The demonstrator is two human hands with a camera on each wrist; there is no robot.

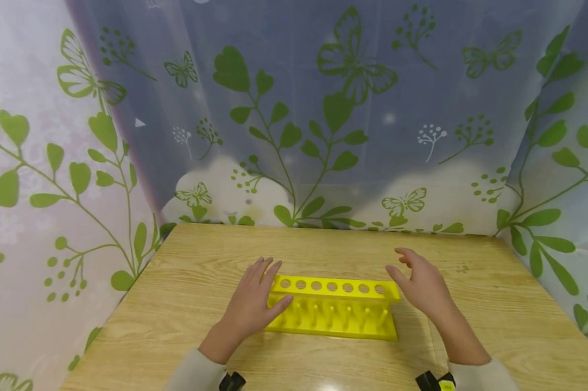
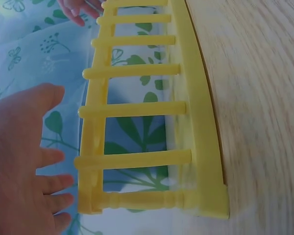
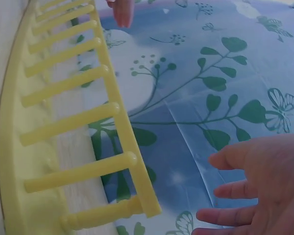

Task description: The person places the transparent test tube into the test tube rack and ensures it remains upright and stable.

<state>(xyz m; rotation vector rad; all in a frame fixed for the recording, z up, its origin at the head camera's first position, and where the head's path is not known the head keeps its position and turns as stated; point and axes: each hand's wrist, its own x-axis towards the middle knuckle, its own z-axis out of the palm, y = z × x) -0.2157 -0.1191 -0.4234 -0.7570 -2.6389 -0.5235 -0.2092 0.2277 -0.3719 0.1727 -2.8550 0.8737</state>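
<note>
Yellow rack (image 1: 332, 317) stands upright on the table between two hands, and I see neither set of fingers clamped on it. On the left hand (image 1: 252, 298), the fingers reach out, loosely extended, with the thumb spread apart from them; my left wrist view shows the fingertips just beside the rack's end, a small gap between. The right hand (image 1: 425, 285) holds nothing either: thumb and fingers apart, slightly bent, near the other end without touching it in my right wrist view. Between the hands I make out a row of round holes along the top plate (image 1: 340, 294) and upright pegs (image 1: 348, 316) rising from the base. Pale sleeves (image 1: 484, 376) cover both forearms. Farther out, I have the wood-grain table (image 1: 201, 255), then a curtain (image 1: 294, 108) printed with green leaves and butterflies.
</note>
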